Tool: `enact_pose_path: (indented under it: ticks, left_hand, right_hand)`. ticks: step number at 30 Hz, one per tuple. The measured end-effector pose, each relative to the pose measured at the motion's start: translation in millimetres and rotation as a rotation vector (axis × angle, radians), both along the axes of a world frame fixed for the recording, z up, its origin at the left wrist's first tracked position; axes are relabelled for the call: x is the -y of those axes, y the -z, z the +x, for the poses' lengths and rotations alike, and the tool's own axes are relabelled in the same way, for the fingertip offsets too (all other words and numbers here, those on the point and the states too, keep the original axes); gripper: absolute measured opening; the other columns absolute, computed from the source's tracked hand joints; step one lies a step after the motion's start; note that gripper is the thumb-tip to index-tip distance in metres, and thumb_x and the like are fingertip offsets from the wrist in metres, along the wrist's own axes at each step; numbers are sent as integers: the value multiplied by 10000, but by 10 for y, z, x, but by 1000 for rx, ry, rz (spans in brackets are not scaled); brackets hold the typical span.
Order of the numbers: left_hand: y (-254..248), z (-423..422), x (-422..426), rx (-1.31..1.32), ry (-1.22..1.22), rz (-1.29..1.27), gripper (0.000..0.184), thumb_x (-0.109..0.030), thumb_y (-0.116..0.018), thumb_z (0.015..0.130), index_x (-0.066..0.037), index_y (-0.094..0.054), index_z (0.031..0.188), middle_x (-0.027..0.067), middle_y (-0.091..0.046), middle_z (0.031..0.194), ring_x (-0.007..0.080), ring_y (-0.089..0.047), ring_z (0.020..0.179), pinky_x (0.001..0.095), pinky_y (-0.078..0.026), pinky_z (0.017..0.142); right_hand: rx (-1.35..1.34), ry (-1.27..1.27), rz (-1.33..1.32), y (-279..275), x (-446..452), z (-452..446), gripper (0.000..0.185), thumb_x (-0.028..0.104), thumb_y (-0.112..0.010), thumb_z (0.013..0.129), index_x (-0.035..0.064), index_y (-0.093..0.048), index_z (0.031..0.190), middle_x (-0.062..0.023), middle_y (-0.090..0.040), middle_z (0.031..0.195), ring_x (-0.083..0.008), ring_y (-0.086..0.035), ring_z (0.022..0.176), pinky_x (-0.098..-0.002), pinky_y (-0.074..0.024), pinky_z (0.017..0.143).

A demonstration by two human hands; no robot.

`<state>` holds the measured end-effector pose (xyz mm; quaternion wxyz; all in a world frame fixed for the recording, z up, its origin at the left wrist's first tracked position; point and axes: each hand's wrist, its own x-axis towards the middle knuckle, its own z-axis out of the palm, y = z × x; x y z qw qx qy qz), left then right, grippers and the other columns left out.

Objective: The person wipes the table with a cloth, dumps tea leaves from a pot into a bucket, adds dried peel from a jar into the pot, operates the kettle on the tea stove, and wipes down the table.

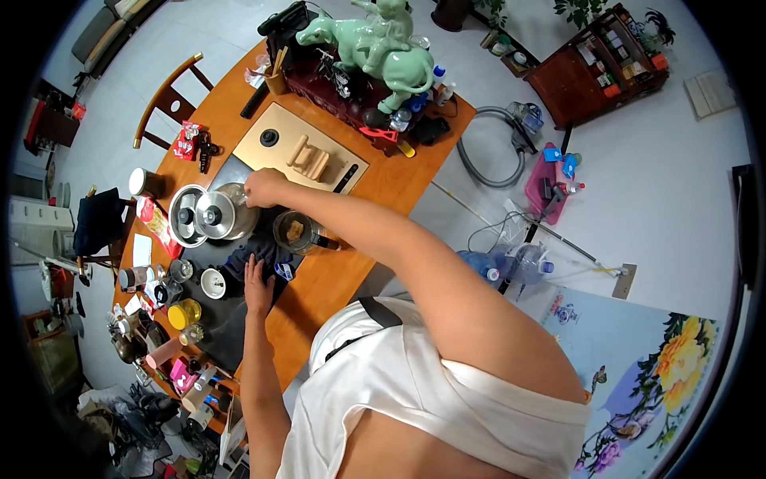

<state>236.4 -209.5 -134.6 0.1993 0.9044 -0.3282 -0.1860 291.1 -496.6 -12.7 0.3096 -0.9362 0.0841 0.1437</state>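
Observation:
My right hand (265, 188) reaches across the table with its fingers closed around the handle side of a shiny kettle (239, 227) with a metal lid and black knob. Against the kettle's far side sits a round steel pot (179, 228) with its own black-knobbed lid. A glass pot (281, 226) with a black handle stands below my right forearm, a brown lump inside it. My left hand (257, 289) rests with fingers extended at the edge of a crumpled dark cloth (239, 259). Close to it are a white round dish (213, 283) and a small blue-and-white item (284, 271).
A wooden table (319, 303) holds a gold tea plate (254, 148), a wooden rack (309, 160) and a large green ox figure (379, 52). Several jars, including a yellow-filled one (184, 314), stand at the left. A grey hose (487, 176) lies on the floor.

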Motion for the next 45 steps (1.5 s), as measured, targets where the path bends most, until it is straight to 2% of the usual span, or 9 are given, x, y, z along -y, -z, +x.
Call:
enact_pose_path:
  ticks: [10,11,14,19,21,29,34,36,45]
  left_hand:
    - [-578,99,62,-148,-161,-192,326,-161,-631,904,-11,-604,1192,164,-568,1294,347,-523,1211,382,-418,1004]
    - [-802,38,178,-155,-288,-233,267,-145,-619,922,-1,-625,1146,127,-657,1091,267,-633,986,341,-481,864]
    - [-1465,-182,598,-209,-355,-550,271,-140,-591,958,-3,-605,1191,52,-645,1052,89,-586,902,226,-472,811]
    - [-2241,-690,1741,-63,11,-735,328,-54,-634,884,-3,-592,1205,124,-626,1017,208,-617,947,306,-490,830]
    - [-2288,-857,2188,51,207,-694,428,-123,-702,835,-31,-580,1234,166,-610,1091,320,-605,988,366,-485,857]
    - [-1819,-1147,3251,155,474,-152,359,-316,-690,829,-55,-602,1059,160,-675,923,362,-652,821,442,-510,683]
    - [-1584,-1130,3380,214,517,-204,251,-259,-663,806,-53,-559,905,188,-664,847,372,-649,782,475,-511,663]
    - [-1514,-1095,3400,207,496,-224,227,-235,-652,806,-50,-558,898,194,-663,832,380,-644,759,480,-508,656]
    - [-1347,-1025,3519,238,385,-111,205,-222,-634,793,-37,-583,865,203,-660,764,396,-644,702,463,-507,630]
  right_hand:
    - [135,325,488,-915,732,-1097,320,309,-711,814,-7,-665,786,-95,-672,668,-134,-675,625,-280,-522,573]
    - [130,380,540,-909,836,-1277,312,298,-707,819,-9,-662,781,-90,-664,668,-120,-660,616,-270,-515,551]
    - [144,474,500,-1121,1122,-1923,263,256,-677,808,-4,-654,782,-77,-658,662,-118,-627,575,-269,-504,537]
    - [22,654,354,-772,1421,-2830,249,293,-656,790,60,-623,709,-59,-656,621,-160,-657,567,-312,-495,573]
    - [-19,721,342,-629,1451,-3059,249,292,-660,786,64,-616,697,-57,-651,611,-163,-650,557,-317,-489,566]
    - [-52,834,315,92,1404,-3502,293,348,-677,782,68,-636,711,-68,-638,591,-193,-639,554,-343,-486,563]
    - [-83,849,244,323,1425,-3386,307,368,-686,791,63,-667,758,-73,-668,652,-195,-666,614,-348,-501,629]
    - [-75,821,216,320,1467,-3318,311,354,-695,753,68,-706,875,-147,-696,836,-335,-668,830,-436,-517,720]
    - [-28,744,145,576,1663,-3136,289,349,-660,722,91,-711,843,-138,-689,851,-335,-657,822,-438,-512,715]
